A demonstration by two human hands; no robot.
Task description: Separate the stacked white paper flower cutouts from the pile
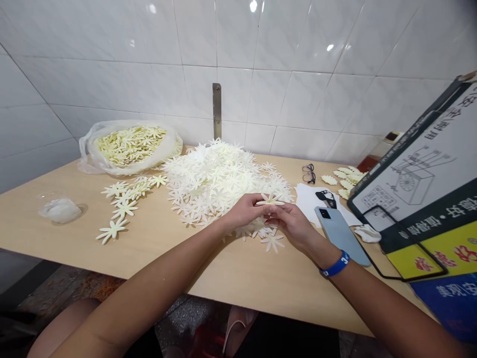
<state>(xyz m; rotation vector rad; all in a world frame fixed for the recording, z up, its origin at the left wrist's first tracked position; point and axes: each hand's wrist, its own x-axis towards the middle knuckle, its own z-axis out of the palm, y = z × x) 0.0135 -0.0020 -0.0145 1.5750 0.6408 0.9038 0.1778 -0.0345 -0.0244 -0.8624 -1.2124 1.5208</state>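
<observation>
Between my two hands, at the front right of the heap, is a pale yellow flower-shaped piece [270, 200] with several narrow petals. My left hand [246, 211] pinches it from the left side. From the right, my right hand [292, 222] has its fingers closed around the underside of the same piece, and the fingertips of both hands meet there. Behind them rises a large heap of white flower-shaped pieces [219, 174]. To the left, several pale yellow flower pieces [124, 205] lie in a loose row, some overlapping.
A plastic bag [84, 154] full of yellowish flower pieces stands at the back left, near a crumpled clear bag [61, 210]. On the right lie glasses [308, 174], a light blue phone [345, 238], white paper [307, 199] and leaf-like pieces [348, 176]. A printed box [417, 184] leans at the far right.
</observation>
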